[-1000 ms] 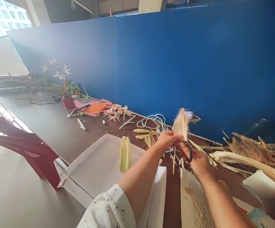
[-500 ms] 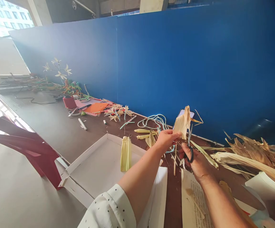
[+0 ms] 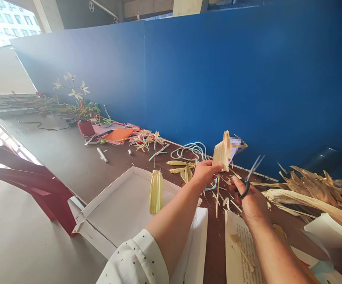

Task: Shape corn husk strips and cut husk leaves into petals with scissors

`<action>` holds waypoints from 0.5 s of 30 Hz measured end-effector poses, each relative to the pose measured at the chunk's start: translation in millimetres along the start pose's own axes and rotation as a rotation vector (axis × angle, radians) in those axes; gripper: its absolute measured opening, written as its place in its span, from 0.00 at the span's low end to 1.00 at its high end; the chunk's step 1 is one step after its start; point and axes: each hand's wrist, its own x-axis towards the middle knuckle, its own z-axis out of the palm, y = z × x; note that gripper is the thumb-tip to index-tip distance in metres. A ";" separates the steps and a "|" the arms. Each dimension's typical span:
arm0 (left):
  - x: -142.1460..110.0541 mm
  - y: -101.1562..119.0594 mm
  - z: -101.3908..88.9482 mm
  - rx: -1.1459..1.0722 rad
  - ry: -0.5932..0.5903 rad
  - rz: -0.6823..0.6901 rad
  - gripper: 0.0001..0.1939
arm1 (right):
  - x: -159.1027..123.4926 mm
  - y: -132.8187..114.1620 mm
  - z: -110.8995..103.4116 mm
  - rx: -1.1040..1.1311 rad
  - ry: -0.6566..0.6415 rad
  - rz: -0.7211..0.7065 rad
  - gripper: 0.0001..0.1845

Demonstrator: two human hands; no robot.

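My left hand (image 3: 207,172) pinches the lower end of a dry, tan piece of corn husk (image 3: 222,153) and holds it upright above the table. To its right, my right hand (image 3: 249,199) grips a pair of black-handled scissors (image 3: 244,188), their blades slightly parted and pointing up to the right, away from the husk. A phone (image 3: 234,146), partly blurred, leans behind the husk. Husk strips and scraps lie on the table below both hands. A pale green husk piece (image 3: 156,192) rests in the white box lid (image 3: 123,205) left of my left forearm.
Dried husks (image 3: 309,183) pile up at the right beside a white cup (image 3: 326,228). A printed sheet (image 3: 238,240) lies near my right forearm. Coiled pale cord (image 3: 190,149), husk flowers (image 3: 147,140) and orange paper (image 3: 118,134) line the blue partition (image 3: 218,79). A dark red chair (image 3: 41,185) stands left.
The scissors have moved right, away from the husk, and their blades now tilt right. The husk has shifted slightly left in my left hand.
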 end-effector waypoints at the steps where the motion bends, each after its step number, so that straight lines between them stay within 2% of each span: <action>1: 0.0 0.5 0.0 0.002 0.009 0.002 0.11 | 1.2 1.2 -0.6 -0.005 0.031 -0.029 0.21; 4: 0.0 1.4 0.3 -0.002 0.017 0.024 0.10 | 3.5 3.8 -3.0 -0.042 0.108 -0.105 0.23; 8: -1.2 1.0 0.9 0.088 0.004 -0.004 0.10 | 0.8 0.2 -3.8 -0.036 0.180 -0.114 0.24; 11: -2.1 -0.2 1.4 0.179 -0.036 -0.054 0.12 | -1.8 -4.8 -1.7 0.037 0.180 -0.097 0.24; 15: -1.5 -2.7 2.0 0.203 -0.066 -0.014 0.12 | -0.4 -6.0 -0.2 0.165 0.145 -0.062 0.24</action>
